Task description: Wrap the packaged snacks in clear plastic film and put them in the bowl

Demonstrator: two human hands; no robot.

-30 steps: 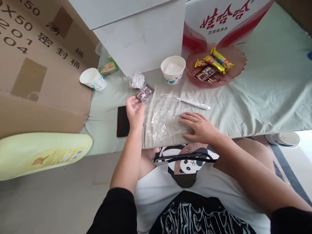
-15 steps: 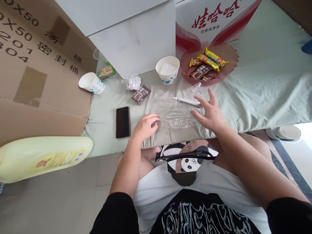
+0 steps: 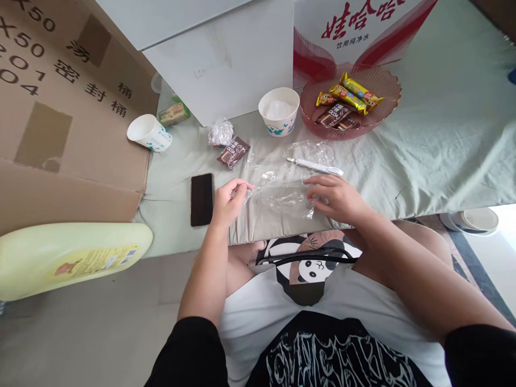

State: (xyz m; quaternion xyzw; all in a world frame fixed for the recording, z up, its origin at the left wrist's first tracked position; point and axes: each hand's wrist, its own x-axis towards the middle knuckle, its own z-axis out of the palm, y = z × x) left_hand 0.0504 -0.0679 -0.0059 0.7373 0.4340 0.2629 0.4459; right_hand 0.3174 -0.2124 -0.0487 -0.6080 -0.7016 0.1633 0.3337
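A sheet of clear plastic wrap (image 3: 282,198) lies crumpled on the cloth between my two hands. My left hand (image 3: 230,201) is closed in a pinch on its left edge, thumb against forefinger. At the right edge, my right hand (image 3: 336,198) touches the film with its fingers bent and a little apart. Just beyond that hand, a white pen-like craft knife (image 3: 314,165) rests on more of the film. Past my left hand lie a brown cocoa snack packet (image 3: 234,152) and a ball wrapped in clear film (image 3: 221,132).
A phone (image 3: 202,200) lies left of my left hand. Behind are a paper bowl (image 3: 278,113), a pink glass bowl (image 3: 389,110) of snacks and white boxes (image 3: 242,64). A tipped paper cup (image 3: 150,133), cardboard box (image 3: 100,166) and yellow bottle (image 3: 76,258) stand left.
My right hand has come down from above the craft knife onto the film's right edge, its fingers less spread. My left hand has shifted slightly left and away from me, pinching the film.
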